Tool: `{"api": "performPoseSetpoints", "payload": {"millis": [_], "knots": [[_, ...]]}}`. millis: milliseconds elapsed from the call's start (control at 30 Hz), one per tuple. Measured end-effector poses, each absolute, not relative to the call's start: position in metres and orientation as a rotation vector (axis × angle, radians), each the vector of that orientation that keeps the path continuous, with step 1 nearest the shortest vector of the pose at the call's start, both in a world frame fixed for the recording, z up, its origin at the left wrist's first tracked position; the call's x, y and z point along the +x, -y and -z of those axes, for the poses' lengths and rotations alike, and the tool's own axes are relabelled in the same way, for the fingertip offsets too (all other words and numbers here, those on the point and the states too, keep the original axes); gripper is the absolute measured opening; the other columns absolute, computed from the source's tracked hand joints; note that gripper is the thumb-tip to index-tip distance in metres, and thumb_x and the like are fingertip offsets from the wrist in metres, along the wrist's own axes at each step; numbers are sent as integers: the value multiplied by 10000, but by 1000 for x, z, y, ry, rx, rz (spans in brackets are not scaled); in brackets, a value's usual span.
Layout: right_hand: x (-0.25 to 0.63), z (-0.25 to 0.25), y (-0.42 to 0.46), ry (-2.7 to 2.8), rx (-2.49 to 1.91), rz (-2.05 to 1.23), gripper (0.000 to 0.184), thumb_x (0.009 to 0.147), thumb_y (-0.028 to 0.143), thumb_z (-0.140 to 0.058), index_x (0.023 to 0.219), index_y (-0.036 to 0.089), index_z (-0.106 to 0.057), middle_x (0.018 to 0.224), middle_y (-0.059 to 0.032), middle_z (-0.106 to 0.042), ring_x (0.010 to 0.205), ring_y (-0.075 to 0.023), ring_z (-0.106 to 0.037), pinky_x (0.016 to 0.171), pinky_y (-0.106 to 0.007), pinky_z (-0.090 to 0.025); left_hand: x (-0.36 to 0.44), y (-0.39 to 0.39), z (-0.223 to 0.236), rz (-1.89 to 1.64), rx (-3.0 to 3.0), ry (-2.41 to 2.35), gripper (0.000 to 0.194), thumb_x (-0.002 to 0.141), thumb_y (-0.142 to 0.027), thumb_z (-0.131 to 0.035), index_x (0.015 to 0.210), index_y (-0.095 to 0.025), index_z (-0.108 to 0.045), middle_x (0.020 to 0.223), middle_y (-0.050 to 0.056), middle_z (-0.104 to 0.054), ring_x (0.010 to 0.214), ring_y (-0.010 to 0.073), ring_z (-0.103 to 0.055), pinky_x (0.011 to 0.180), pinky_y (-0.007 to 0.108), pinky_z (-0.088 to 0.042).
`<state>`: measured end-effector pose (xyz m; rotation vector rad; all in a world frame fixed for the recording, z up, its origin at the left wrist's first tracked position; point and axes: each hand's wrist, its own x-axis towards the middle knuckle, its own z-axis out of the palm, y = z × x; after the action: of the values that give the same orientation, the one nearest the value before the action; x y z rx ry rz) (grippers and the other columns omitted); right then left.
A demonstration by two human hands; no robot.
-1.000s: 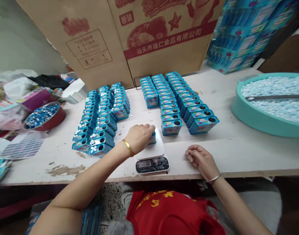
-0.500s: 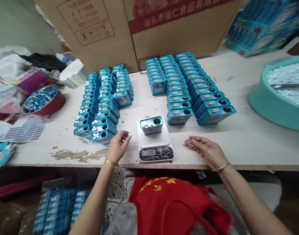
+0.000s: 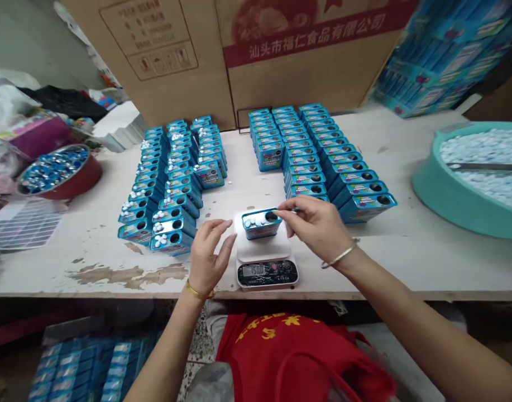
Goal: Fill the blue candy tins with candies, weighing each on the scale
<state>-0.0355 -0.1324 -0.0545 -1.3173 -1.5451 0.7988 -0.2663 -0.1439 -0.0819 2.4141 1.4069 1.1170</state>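
Observation:
A blue candy tin (image 3: 262,230) stands on the white pan of a digital scale (image 3: 259,255). Several white candies (image 3: 256,221) lie on its top, beside a dark round hole at the right end. The scale's display seems to read 150.0. My right hand (image 3: 316,223) is at the tin's right end, thumb and index finger drawn together by the hole; what they pinch, if anything, is too small to make out. To the left of the scale, my left hand (image 3: 209,254) is open, its thumb and fingers apart, pointing at the tin without touching it.
Blue tins (image 3: 172,241) topped with white candies stand in rows at left; more rows of tins (image 3: 371,206) stand at right. A turquoise tub (image 3: 444,195) of white candies holds a scoop. Behind are a cardboard box (image 3: 289,72) and a red bowl (image 3: 90,173) of wrapped pieces.
My right hand has moved left, from the bare table to the tin's right end. My left hand has come a little nearer to the scale. The view has shifted slightly.

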Motion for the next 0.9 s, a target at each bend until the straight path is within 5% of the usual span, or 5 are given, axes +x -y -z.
{"api": "performPoseSetpoints", "payload": {"millis": [167, 333, 533, 700, 900], "knots": [[-46, 53, 120, 1631, -1299, -707, 210, 842, 345, -568, 799, 176, -684, 766, -57, -673, 703, -185, -629, 747, -345, -478, -250, 144, 79, -979, 2680, -1384, 407, 849, -337, -584, 1230, -206, -525, 1316, 135, -501, 1220, 260, -448, 1003, 448, -365], [-43, 70, 134, 1460, -1369, -801, 339, 899, 369, -474, 1008, 119, -676, 575, -22, -595, 638, -182, -599, 739, -356, -477, -237, 146, 84, -914, 2773, -1427, 456, 853, -392, -563, 1253, -185, -495, 1408, 160, -420, 1355, 299, -302, 1078, 520, -250], [-49, 78, 143, 1362, -1337, -956, 384, 904, 384, -461, 1109, 115, -644, 630, -25, -612, 574, -148, -561, 644, -325, -485, -208, 140, 73, -780, 2814, -1316, 408, 895, -415, -477, 1232, -186, -502, 1446, 140, -376, 1389, 309, -234, 1107, 577, -125], [-35, 70, 143, 1269, -1365, -985, 406, 868, 429, -505, 1119, 137, -633, 724, -49, -644, 530, -132, -543, 552, -303, -479, -219, 72, 75, -883, 2581, -1463, 313, 956, -283, -344, 1169, -173, -546, 1238, 117, -565, 1179, 194, -508, 1008, 381, -391], [92, 68, 136, 1114, -1752, -357, 391, 771, 472, -595, 993, 164, -686, 783, -86, -663, 583, -152, -547, 573, -308, -440, -234, -46, 97, -87, 2393, -1871, 340, 854, -65, -417, 1136, -148, -588, 1177, 137, -571, 1053, 213, -584, 886, 323, -470]]}}
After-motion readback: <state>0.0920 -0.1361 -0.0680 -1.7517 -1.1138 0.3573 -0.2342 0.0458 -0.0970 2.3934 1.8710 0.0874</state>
